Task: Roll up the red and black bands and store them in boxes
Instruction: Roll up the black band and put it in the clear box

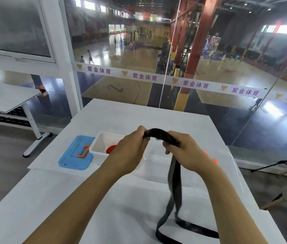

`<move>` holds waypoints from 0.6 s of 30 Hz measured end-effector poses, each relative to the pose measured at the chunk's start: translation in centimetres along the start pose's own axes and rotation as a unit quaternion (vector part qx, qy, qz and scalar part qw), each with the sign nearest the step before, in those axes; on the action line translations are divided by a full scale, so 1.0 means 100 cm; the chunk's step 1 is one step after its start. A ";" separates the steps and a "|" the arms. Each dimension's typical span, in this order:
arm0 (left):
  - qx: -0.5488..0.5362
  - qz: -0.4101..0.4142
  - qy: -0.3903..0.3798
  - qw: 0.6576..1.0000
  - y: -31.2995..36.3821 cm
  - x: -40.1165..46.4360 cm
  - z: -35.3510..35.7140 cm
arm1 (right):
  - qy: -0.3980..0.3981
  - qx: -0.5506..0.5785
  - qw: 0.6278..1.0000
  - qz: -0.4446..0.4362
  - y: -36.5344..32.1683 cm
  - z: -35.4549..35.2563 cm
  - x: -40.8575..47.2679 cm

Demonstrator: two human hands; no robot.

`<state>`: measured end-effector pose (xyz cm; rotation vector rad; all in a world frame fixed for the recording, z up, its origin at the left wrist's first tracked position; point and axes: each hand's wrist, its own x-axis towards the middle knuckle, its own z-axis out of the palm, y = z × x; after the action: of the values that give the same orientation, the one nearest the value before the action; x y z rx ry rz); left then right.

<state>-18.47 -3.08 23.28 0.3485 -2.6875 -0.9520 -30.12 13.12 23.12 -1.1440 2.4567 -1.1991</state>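
Both my left hand (130, 152) and right hand (186, 150) pinch the black band (175, 175); roll tight, edges aligned, tail trailing toward the table's (104, 199) near edge.

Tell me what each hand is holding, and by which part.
Both hands, left and right, grip the black band at its top end; the rest hangs.
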 end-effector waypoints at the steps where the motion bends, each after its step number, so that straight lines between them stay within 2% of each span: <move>1: -0.039 -0.007 0.006 0.999 -0.001 0.000 0.003 | 0.014 0.052 0.998 -0.017 0.000 0.003 0.000; 4: -0.200 -0.077 0.026 0.976 -0.003 0.002 0.007 | 0.023 0.075 0.995 -0.069 -0.001 0.013 -0.007; 7: -0.370 -0.151 0.048 0.915 -0.001 0.009 0.013 | 0.051 0.022 0.992 -0.114 -0.003 0.036 -0.012; 9: -0.448 -0.194 0.048 0.872 0.005 0.011 0.016 | 0.117 -0.022 0.987 -0.107 -0.001 0.054 -0.010; 12: -0.494 -0.218 0.037 0.841 0.008 0.010 0.017 | 0.206 -0.067 0.973 -0.076 0.005 0.070 -0.008; 15: -0.491 -0.243 0.035 0.836 0.005 0.012 0.018 | 0.242 -0.116 0.957 -0.106 0.013 0.070 -0.003; 18: -0.509 -0.238 -0.021 0.827 0.002 0.010 0.019 | 0.255 -0.103 0.955 -0.115 0.019 0.067 0.000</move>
<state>-20.11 -2.10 22.16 0.7359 -1.7209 -2.3344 -28.14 9.79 17.27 -1.3451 2.9489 -1.4892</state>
